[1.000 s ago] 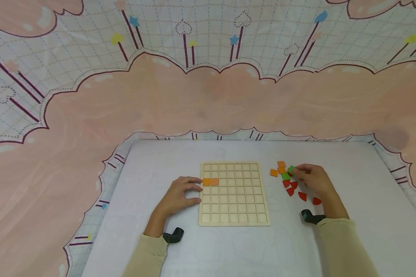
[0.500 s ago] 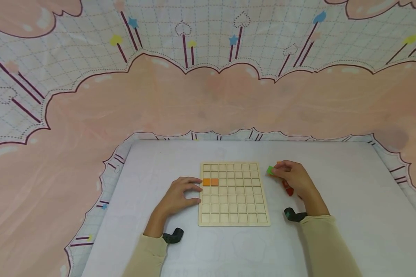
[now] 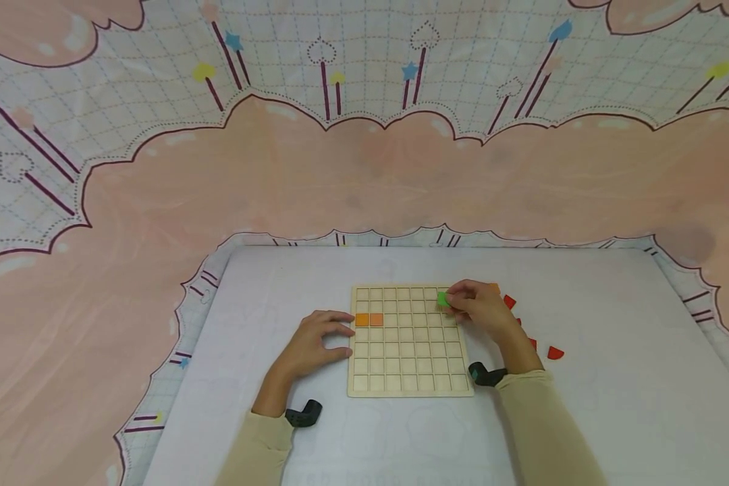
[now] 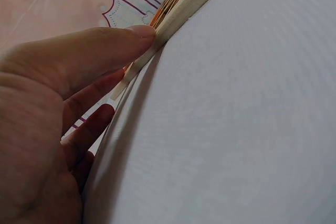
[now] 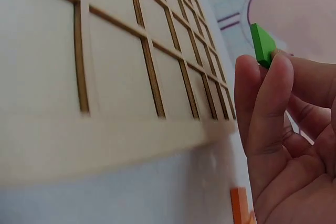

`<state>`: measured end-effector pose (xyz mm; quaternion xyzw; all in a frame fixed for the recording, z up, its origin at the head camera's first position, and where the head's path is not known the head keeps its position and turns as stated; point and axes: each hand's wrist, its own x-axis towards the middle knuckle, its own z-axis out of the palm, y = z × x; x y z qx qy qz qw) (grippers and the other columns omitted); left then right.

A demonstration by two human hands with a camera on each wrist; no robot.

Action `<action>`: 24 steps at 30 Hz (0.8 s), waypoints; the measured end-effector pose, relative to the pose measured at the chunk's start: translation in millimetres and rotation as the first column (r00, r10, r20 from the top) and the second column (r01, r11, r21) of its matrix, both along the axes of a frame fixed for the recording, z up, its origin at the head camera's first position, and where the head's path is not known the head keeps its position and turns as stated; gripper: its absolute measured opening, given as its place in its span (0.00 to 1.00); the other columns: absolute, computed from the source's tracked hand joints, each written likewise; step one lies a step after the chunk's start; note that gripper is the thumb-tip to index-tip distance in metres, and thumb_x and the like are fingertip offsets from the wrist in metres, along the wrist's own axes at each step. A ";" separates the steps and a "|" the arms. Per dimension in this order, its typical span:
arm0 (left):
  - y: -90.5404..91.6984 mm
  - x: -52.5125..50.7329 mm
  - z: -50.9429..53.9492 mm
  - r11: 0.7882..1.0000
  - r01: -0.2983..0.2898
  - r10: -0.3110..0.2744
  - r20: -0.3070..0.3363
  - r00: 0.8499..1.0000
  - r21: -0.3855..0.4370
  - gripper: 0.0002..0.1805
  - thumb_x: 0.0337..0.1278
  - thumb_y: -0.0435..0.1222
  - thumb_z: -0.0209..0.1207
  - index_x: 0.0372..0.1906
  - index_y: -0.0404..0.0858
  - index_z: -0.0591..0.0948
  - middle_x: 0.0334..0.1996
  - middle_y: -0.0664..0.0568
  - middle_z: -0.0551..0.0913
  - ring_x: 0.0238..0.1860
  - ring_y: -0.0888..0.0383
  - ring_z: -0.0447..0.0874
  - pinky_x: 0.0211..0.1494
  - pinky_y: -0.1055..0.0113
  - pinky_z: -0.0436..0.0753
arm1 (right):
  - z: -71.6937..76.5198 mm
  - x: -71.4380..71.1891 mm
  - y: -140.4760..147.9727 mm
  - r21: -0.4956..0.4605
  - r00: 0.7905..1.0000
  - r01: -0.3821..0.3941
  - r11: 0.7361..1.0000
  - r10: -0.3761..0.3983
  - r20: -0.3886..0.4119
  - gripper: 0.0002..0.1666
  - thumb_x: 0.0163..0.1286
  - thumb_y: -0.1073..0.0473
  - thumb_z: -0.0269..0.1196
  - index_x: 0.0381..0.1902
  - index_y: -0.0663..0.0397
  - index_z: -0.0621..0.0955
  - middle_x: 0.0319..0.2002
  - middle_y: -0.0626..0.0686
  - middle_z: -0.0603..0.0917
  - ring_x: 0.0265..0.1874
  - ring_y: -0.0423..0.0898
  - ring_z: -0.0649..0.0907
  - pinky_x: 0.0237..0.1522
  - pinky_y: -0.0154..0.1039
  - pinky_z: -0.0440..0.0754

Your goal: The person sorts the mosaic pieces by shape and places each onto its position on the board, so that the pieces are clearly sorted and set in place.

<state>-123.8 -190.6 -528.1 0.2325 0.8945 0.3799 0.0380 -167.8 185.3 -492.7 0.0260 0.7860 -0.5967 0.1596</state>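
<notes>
A pale wooden grid board (image 3: 407, 364) lies flat on the white table. Two orange square tiles, one of them the left orange tile (image 3: 362, 320), sit side by side in cells near its left edge. My left hand (image 3: 316, 343) rests at that edge, its fingers spread and the thumb (image 4: 118, 48) touching the board's side in the left wrist view. Over the board's upper right corner, my right hand (image 3: 482, 312) pinches a green square tile (image 5: 262, 45) between thumb and fingers, held above the surface.
Right of the board lie several red wedge-shaped pieces, such as a red piece (image 3: 555, 353) at the far right. An orange tile (image 5: 240, 205) lies by the board, and the right hand partly covers this pile. A patterned curtain (image 3: 364, 175) rises behind the table.
My right hand has taken the green tile from the pile and carried it left, over the board's right edge. The left hand has stayed in place.
</notes>
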 end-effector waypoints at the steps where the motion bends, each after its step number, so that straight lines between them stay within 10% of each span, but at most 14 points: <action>1: 0.0 0.1 0.1 1.000 0.000 0.000 -0.001 1.000 0.000 0.16 0.49 0.42 0.77 0.45 0.48 0.90 0.61 0.58 0.83 0.66 0.51 0.75 0.73 0.42 0.64 | 0.2 -0.1 -3.4 -0.011 1.000 -0.006 1.000 0.007 0.005 0.17 0.74 0.60 0.64 0.53 0.68 0.79 0.37 0.56 0.87 0.30 0.42 0.85 0.34 0.32 0.85; 24: 2.6 -1.2 -2.4 1.000 -0.027 0.027 0.011 1.000 -0.008 0.15 0.49 0.46 0.76 0.45 0.52 0.89 0.61 0.62 0.83 0.67 0.55 0.75 0.67 0.47 0.59 | -12.0 -4.0 -79.7 0.023 0.991 -0.134 0.991 0.134 0.023 0.11 0.70 0.59 0.68 0.45 0.59 0.84 0.27 0.50 0.83 0.24 0.43 0.82 0.25 0.32 0.80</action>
